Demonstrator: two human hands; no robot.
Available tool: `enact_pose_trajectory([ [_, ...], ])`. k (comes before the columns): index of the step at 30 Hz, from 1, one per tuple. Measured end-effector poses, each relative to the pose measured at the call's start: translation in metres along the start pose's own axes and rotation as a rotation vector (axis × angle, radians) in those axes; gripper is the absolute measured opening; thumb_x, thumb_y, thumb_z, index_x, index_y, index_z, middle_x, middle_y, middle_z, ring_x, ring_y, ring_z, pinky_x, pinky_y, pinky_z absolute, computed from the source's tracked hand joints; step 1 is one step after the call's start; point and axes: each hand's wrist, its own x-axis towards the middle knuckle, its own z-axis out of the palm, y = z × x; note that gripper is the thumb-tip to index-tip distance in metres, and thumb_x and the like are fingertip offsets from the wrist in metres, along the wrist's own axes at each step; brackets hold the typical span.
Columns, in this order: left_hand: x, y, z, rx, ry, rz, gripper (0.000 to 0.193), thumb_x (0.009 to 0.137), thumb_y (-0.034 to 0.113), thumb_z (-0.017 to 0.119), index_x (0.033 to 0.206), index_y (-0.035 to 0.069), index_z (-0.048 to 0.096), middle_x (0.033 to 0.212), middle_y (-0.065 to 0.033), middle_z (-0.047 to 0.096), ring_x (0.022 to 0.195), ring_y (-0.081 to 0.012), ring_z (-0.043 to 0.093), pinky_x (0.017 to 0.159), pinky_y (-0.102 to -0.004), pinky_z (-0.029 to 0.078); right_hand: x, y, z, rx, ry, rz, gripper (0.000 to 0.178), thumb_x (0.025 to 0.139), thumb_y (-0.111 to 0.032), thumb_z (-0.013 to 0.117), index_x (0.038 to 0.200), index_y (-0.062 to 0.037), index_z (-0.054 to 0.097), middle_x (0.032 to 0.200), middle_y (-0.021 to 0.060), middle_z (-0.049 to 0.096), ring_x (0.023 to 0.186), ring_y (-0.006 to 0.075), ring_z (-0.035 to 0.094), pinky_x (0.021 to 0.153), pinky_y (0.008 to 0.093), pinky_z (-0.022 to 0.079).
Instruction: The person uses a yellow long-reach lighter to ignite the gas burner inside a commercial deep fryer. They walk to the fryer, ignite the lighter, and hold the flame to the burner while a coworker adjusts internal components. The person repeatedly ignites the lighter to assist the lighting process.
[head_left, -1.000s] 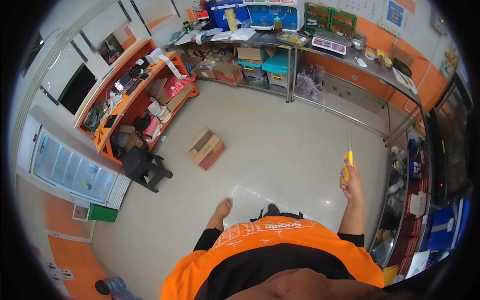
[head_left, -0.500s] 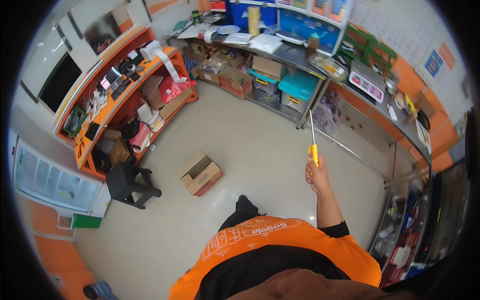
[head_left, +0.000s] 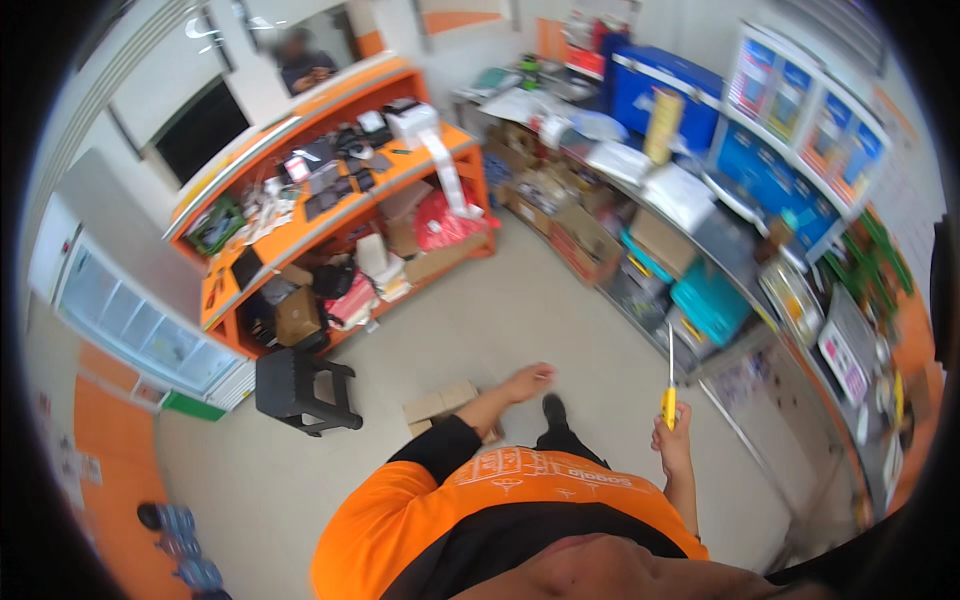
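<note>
Lighter (head_left: 669, 398): raised in the right hand (head_left: 675, 434), above the floor (head_left: 440, 335), rod pointing away from the body.
Left hand (head_left: 529, 382): seemingly empty; finger spacing cannot be told. Right hand: fingers clamped on the lighter's yellow handle (head_left: 668, 407). Grip is complete; the lighter is not set down. Room, left to right: fridge (head_left: 140, 315), black stool (head_left: 290, 385) on the pale floor, loaded orange counter (head_left: 476, 182), cardboard box (head_left: 440, 400) partly hidden by the left forearm (head_left: 487, 408), steel bench (head_left: 737, 237).

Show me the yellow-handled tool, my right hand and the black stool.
Yellow-handled tool (head_left: 669, 403), head view: on its handle.
Right hand (head_left: 674, 436), head view: on its middle.
Black stool (head_left: 283, 384), head view: on its seat.
</note>
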Motion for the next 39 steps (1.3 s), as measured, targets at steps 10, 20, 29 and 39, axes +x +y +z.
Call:
enact_pose_trajectory([
  [10, 0.089, 0.111, -0.107, -0.583, 0.108, -0.028, 0.036, 0.099, 0.027, 0.064, 0.126, 0.003, 0.059, 0.116, -0.0064, 0.065, 0.107, -0.0141, 0.061, 0.094, -0.0308, 0.050, 0.264, -0.100, 0.188, -0.229, -0.975, 0.104, 0.033, 0.097, -0.008, 0.061, 0.120, -0.0071, 0.038, 0.088, 0.0107, 0.063, 0.056, 0.0091, 0.052, 0.045, 0.0219, 0.040],
  [20, 0.103, 0.008, -0.286, -0.667, 0.535, -0.168, 0.036, 0.097, 0.024, 0.069, 0.122, -0.001, 0.062, 0.109, -0.0069, 0.069, 0.098, -0.0133, 0.066, 0.092, -0.0286, 0.053, 0.409, -0.137, 0.436, -0.547, -1.446, 0.177, 0.033, 0.099, -0.015, 0.061, 0.118, -0.0063, 0.035, 0.083, 0.0059, 0.059, 0.057, 0.0077, 0.049, 0.046, 0.0231, 0.039],
  [29, 0.175, 0.002, -0.457, -0.385, 0.467, -0.226, 0.030, 0.100, 0.020, 0.064, 0.119, -0.002, 0.063, 0.105, -0.0038, 0.069, 0.099, -0.0078, 0.062, 0.089, -0.0268, 0.050, 0.510, -0.186, 0.561, -0.456, -1.408, 0.229, 0.030, 0.101, -0.015, 0.060, 0.117, -0.0108, 0.034, 0.078, 0.0005, 0.049, 0.059, 0.0058, 0.043, 0.050, 0.0223, 0.036],
  [39, 0.233, 0.022, -0.546, -0.221, 0.640, -0.251, 0.022, 0.099, 0.019, 0.066, 0.113, 0.002, 0.064, 0.097, -0.0009, 0.069, 0.089, -0.0057, 0.062, 0.079, -0.0241, 0.050, 0.580, -0.220, 0.623, -0.658, -1.300, -0.166, 0.024, 0.100, -0.025, 0.061, 0.111, -0.0066, 0.050, 0.081, 0.0033, 0.061, 0.061, 0.0084, 0.057, 0.050, 0.0253, 0.043],
])
